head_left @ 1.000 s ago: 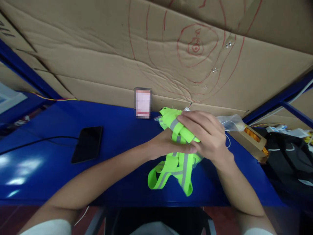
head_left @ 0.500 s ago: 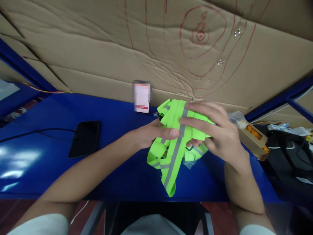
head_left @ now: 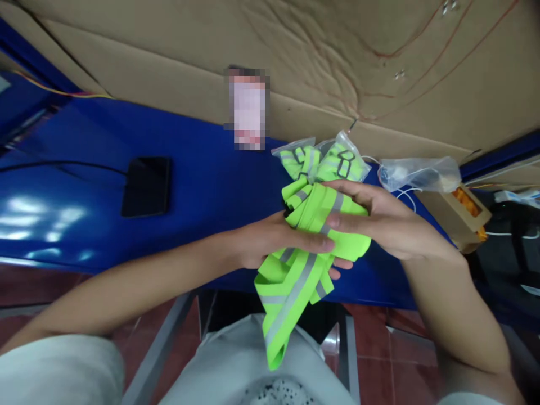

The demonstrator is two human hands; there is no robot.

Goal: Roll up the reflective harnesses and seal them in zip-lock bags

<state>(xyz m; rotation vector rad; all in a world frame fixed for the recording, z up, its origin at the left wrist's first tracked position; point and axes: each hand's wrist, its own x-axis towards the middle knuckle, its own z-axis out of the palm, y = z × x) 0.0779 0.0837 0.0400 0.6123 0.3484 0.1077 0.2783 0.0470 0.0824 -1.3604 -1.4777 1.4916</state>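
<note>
Between my hands is a folded bundle of neon-yellow reflective strap [head_left: 301, 270] with grey stripes, held above the front edge of the blue table. My left hand [head_left: 280, 239] grips it from the left, thumb on top and fingertips showing beneath. From the right, my right hand [head_left: 371, 216] is closed on the folded upper part, its thumb lying across the grey stripe. A loop of the strap hangs down toward my lap. Just behind the bundle lie clear plastic bags [head_left: 343, 160] holding similar yellow straps with black buckles.
A phone [head_left: 248, 109] with a blurred screen leans on the cardboard wall [head_left: 169, 95]. A black tablet-like device [head_left: 146, 187] with a cable lies on the blue table [head_left: 202, 174] at left. On the right are a clear plastic pouch [head_left: 422, 173] and a cardboard box [head_left: 451, 216] with orange contents.
My view has tilted downward, so the table sits higher in the picture. My right hand has turned, with its thumb now on the folds. The bagged straps behind have come into clearer view.
</note>
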